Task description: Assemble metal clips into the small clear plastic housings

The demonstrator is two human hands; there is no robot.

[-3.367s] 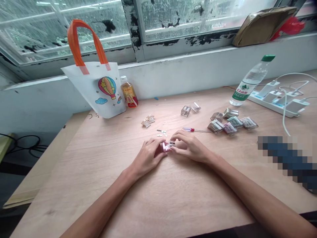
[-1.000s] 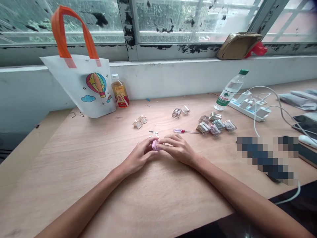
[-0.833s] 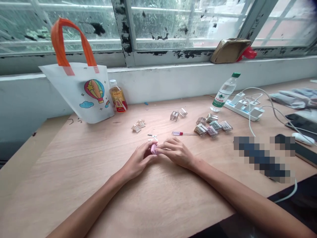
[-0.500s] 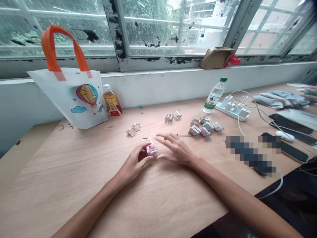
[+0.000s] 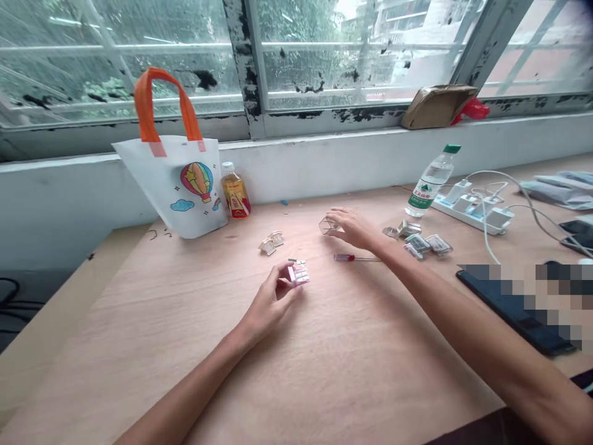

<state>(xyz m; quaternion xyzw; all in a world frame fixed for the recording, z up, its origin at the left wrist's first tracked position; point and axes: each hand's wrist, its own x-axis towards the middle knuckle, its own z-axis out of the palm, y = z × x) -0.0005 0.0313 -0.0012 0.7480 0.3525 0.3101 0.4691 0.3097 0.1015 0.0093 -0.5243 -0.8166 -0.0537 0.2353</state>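
A pink pencil sharpener with two metal blades is pinched between the thumb and fingers of my left hand, low over the table. Small loose metal blades lie just beyond it. My right hand reaches out over a clear, box-shaped sharpener, thumb and fingers apart around its near side. The hand partly hides that piece, so I cannot tell whether they touch. Below the right wrist lies a screwdriver with a red and clear handle, its shaft running under the forearm.
Pale sharpener pieces lie left of centre. Several sharpeners are grouped on the right. Along the back stand a white bag, a drink bottle, a water bottle and a power strip. A dark phone lies at right.
My right hand has left the pink sharpener and moved forward and right to the clear piece, uncovering the screwdriver handle. My left hand keeps its hold. The view has swung left.
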